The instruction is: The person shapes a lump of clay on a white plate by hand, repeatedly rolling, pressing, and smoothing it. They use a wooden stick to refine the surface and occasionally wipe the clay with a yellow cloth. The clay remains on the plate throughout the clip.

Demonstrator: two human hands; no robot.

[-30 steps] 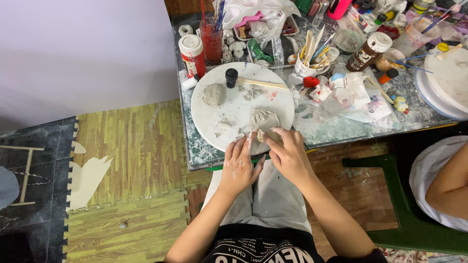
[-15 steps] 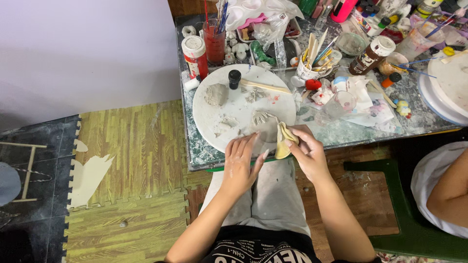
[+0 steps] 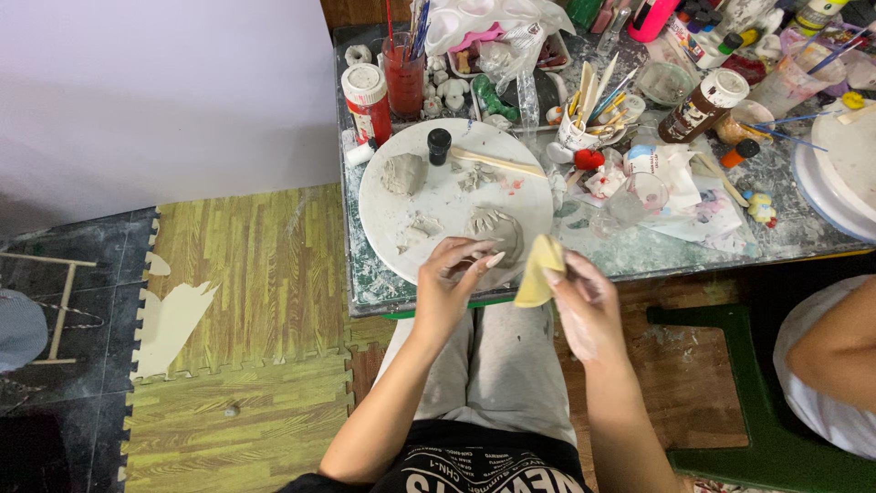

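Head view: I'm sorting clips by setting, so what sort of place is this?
Probably a home craft or pottery corner: grey clay on a round white board, a cup of brushes and sticks, paint bottles, and foam floor mats.

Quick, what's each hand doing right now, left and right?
Left hand: fingers curled on the grey clay piece on the white round board; a firm grip cannot be told.
Right hand: closed on a yellow sponge.

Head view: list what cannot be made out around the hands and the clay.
- Clay piece on the round white board: near side hidden by the left hand.
- Yellow sponge: lower part hidden by the right hand.
- Neighbouring person: cut off by the right edge.
- Cup of tools: pieces too small to tell.
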